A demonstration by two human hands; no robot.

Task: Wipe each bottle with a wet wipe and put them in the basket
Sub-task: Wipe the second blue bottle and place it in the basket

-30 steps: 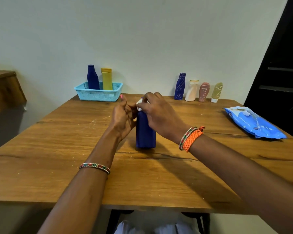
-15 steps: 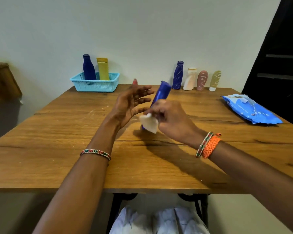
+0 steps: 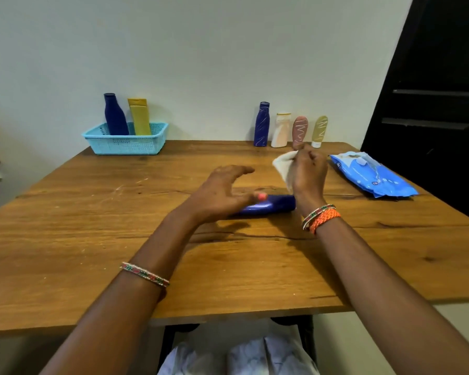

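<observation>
A dark blue bottle (image 3: 268, 207) lies on its side in the middle of the wooden table (image 3: 92, 239). My left hand (image 3: 222, 193) hovers just over its left end with fingers spread and holds nothing. My right hand (image 3: 307, 171) is lifted above the bottle's right end and pinches a white wet wipe (image 3: 282, 165). At the back left a light blue basket (image 3: 125, 143) holds a dark blue bottle (image 3: 114, 115) and a yellow bottle (image 3: 139, 116), both upright.
Along the back edge by the wall stand a blue bottle (image 3: 261, 124), a white bottle (image 3: 281, 130), a pink tube (image 3: 299, 129) and an olive tube (image 3: 319, 129). A blue wet wipe pack (image 3: 371, 174) lies at the right. A dark doorway is at far right.
The blue bottle went from upright, to tilted in my hands, to lying flat on the table. My right hand rose with the wipe, away from the bottle.
</observation>
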